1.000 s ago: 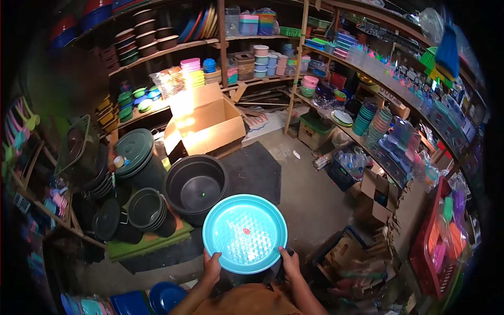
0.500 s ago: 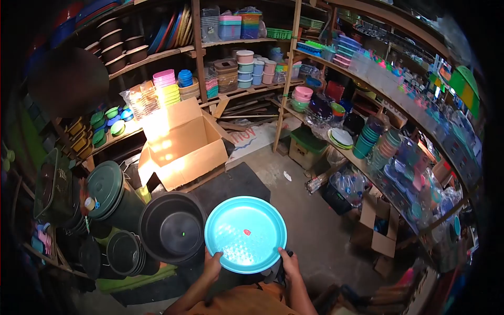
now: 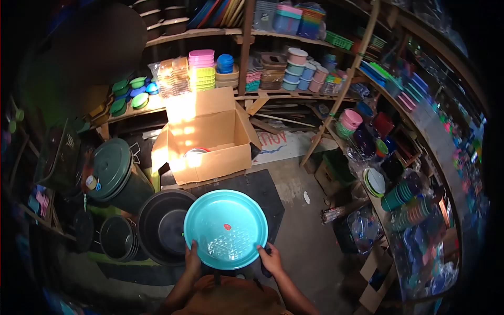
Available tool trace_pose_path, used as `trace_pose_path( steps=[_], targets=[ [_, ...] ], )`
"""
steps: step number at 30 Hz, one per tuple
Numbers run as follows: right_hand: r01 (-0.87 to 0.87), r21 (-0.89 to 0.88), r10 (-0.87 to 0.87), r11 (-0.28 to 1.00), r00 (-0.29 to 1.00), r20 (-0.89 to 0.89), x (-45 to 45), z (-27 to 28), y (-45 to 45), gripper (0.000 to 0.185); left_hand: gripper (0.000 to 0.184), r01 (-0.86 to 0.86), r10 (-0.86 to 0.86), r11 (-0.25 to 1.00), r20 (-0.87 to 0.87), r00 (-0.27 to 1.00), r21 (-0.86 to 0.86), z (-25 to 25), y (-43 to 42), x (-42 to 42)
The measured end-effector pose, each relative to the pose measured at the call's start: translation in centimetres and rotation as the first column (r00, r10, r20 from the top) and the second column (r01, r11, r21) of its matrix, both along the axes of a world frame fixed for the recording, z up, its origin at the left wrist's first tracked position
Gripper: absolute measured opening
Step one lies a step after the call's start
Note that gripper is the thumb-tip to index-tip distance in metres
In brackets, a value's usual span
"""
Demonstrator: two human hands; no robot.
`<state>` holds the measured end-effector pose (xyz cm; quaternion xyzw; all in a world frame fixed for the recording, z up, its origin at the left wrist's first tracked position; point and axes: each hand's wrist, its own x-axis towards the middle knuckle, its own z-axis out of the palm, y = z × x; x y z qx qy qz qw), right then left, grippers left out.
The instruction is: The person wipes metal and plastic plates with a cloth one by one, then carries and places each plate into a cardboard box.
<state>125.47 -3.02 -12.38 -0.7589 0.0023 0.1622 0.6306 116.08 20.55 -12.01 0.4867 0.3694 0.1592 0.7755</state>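
Observation:
A round turquoise plastic basin (image 3: 244, 218) with a red sticker in its middle is held out in front of my body, its inside facing up toward me. My left hand (image 3: 192, 258) grips the lower left rim, thumb over the edge. On the lower right rim my right hand (image 3: 271, 259) is closed the same way; something dark shows beside its fingers, which I cannot make out. The fingers under the basin are hidden. Just left of it, a large black tub (image 3: 170, 231) is partly covered by the basin's edge.
Beyond the basin stands an open cardboard box (image 3: 215, 165). A lidded dark green bin (image 3: 113, 163) and black buckets (image 3: 118, 237) stand at the left. Shelves with stacked plasticware (image 3: 202, 73) line the back; a wooden post (image 3: 344, 84) and a crowded shelf (image 3: 375, 181) are at the right.
The view has turned to the right and the shelves look nearer. The basin, still between both hands, sits slightly further left in view and covers more of the black tub.

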Motion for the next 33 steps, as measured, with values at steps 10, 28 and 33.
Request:
trace_pose_path(
  steps=[10,28,33],
  targets=[
    [-0.095,-0.091,0.098,0.991,0.995,0.032,13.6,-3.8,7.5,0.042,0.041,-0.067,0.099,0.983,0.186,0.978,-0.17,-4.3,6.9,11.9],
    [-0.085,0.167,0.08,0.982,0.996,0.036,38.5,-3.4,20.5,0.028,0.044,-0.114,0.109,0.993,0.201,0.974,0.016,-4.9,19.4,35.8],
    [-0.142,0.112,0.146,0.984,0.989,-0.029,45.5,-6.4,23.3,0.032,0.043,-0.093,0.086,0.99,0.066,0.994,0.11,-4.0,21.6,41.3]
  ],
)
